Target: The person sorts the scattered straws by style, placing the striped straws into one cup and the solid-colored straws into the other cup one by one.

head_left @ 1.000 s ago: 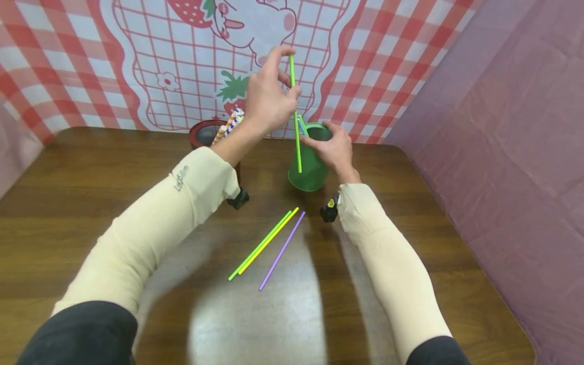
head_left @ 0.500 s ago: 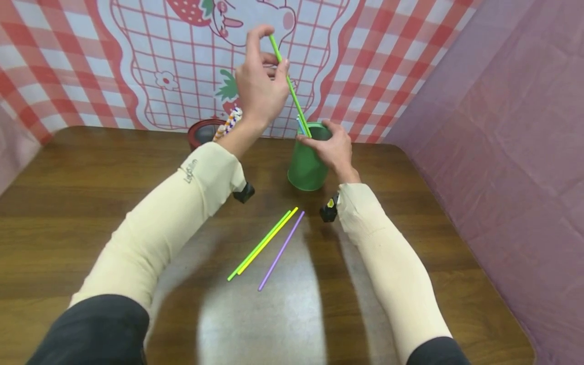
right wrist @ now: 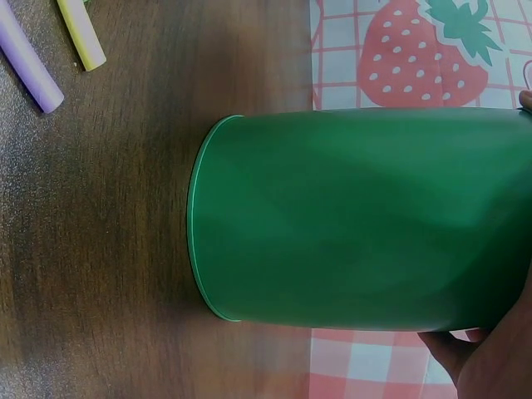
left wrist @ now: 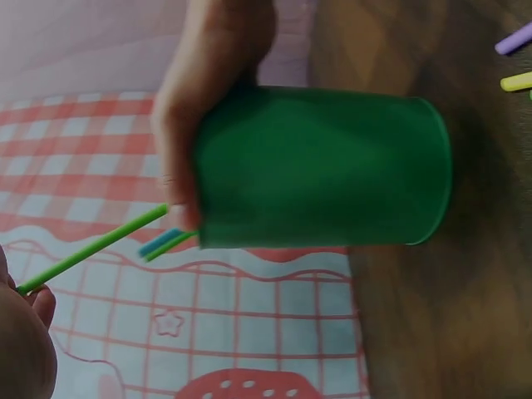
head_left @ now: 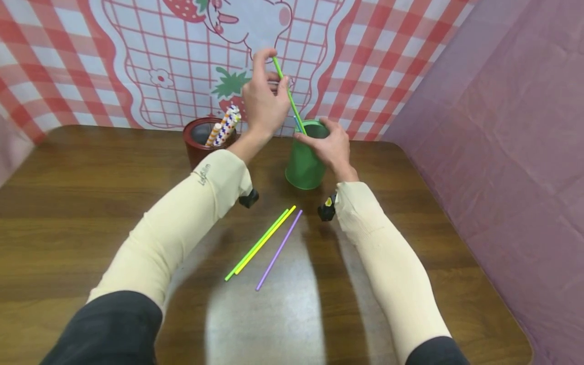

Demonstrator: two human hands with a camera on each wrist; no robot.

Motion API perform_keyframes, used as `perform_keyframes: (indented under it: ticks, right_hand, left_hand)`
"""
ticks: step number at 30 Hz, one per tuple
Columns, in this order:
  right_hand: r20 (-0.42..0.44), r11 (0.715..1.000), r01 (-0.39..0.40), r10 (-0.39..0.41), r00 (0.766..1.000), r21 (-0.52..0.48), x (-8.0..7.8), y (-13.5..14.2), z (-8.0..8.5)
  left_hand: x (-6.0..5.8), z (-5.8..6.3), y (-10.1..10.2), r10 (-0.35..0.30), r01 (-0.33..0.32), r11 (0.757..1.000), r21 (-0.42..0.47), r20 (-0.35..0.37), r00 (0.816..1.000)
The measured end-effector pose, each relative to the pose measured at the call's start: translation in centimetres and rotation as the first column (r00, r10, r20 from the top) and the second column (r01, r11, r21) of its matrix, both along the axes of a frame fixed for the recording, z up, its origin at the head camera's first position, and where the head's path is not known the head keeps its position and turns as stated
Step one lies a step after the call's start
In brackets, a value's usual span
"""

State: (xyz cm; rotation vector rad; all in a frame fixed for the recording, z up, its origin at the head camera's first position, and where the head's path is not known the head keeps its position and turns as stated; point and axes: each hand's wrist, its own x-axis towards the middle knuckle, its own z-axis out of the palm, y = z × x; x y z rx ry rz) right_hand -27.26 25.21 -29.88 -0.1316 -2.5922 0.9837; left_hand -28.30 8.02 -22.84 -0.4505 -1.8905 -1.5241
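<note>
In the head view my left hand [head_left: 264, 104] pinches a light green drinking straw [head_left: 295, 109] between thumb and fingers, its index finger at the top end. The straw slants down to the right, its lower end at the mouth of a green cup [head_left: 304, 165]. My right hand [head_left: 335, 144] grips that cup by its rim, thumb in front. A blue straw [left wrist: 158, 243] and another green one poke out of the cup beside my thumb in the left wrist view. The cup stands upright on the table.
A green straw [head_left: 257, 245], a yellow straw [head_left: 265, 240] and a purple straw [head_left: 279, 250] lie on the wooden table nearer me. Behind my left forearm stands a dark red cup [head_left: 201, 154] with patterned straws [head_left: 228, 126]. A checked cloth [head_left: 388, 61] hangs behind.
My left hand rose with the green straw and then came down, bringing its lower end from in front of the cup to its mouth. My right hand keeps its grip on the cup.
</note>
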Motion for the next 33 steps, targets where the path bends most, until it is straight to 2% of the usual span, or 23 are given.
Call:
perform_keyframes:
  ticks: [8, 14, 20, 29, 33]
  right_hand:
    - [0.01, 1.0, -0.01, 0.01, 1.0, -0.002, -0.1, 0.0, -0.1]
    - [0.013, 1.0, -0.007, 0.007, 1.0, -0.003, -0.2, 0.0, -0.1]
    - [0.013, 1.0, 0.002, -0.002, 1.0, -0.002, -0.2, 0.0, -0.1]
    - [0.031, 1.0, 0.005, -0.005, 1.0, 0.003, -0.2, 0.0, -0.1]
    - [0.034, 1.0, 0.002, -0.002, 0.999, -0.002, -0.1, 0.0, 0.0]
  left_hand:
    - [-0.1, -2.9, 0.8, 0.011, -0.01, 0.996, -0.087, 0.01, 1.0]
    - [0.1, -4.5, 1.3, -0.005, 0.009, 0.992, -0.124, 0.033, 0.999]
    - [0.2, -5.4, 1.4, -0.008, 0.015, 0.989, -0.15, 0.05, 0.999]
    - [0.4, -6.0, 1.1, -0.029, 0.048, 0.98, -0.193, 0.1, 0.995]
    - [0.5, -6.4, 0.6, -0.031, 0.056, 0.967, -0.249, 0.105, 0.994]
